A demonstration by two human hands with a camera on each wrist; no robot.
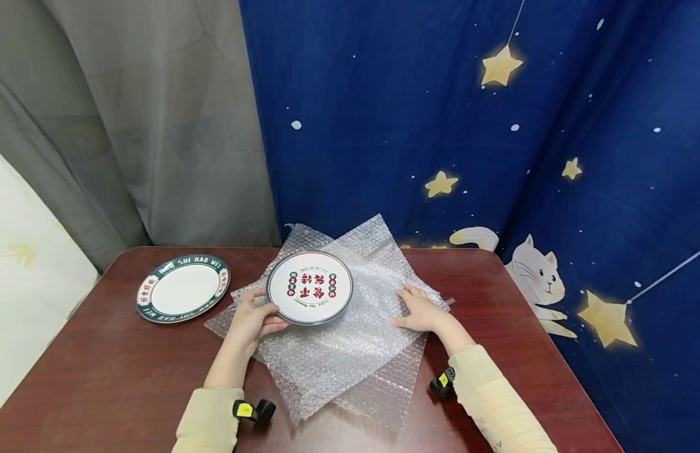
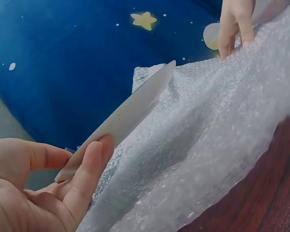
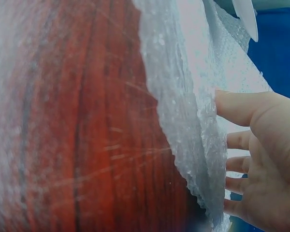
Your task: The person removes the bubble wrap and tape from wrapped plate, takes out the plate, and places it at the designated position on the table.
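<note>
A white round plate with a dark rim and red and dark lettering is held above the bubble wrap. My left hand pinches its left edge, thumb on top and fingers beneath; the left wrist view shows the plate tilted and nearly edge-on. My right hand touches the right part of the wrap with fingers spread. Up close in the right wrist view, the thumb and fingertips of that hand meet the wrap's surface. At least two sheets overlap at an angle.
An oval plate with a green lettered rim lies at the left of the brown wooden table. Behind the table hang a grey curtain and a blue curtain with stars.
</note>
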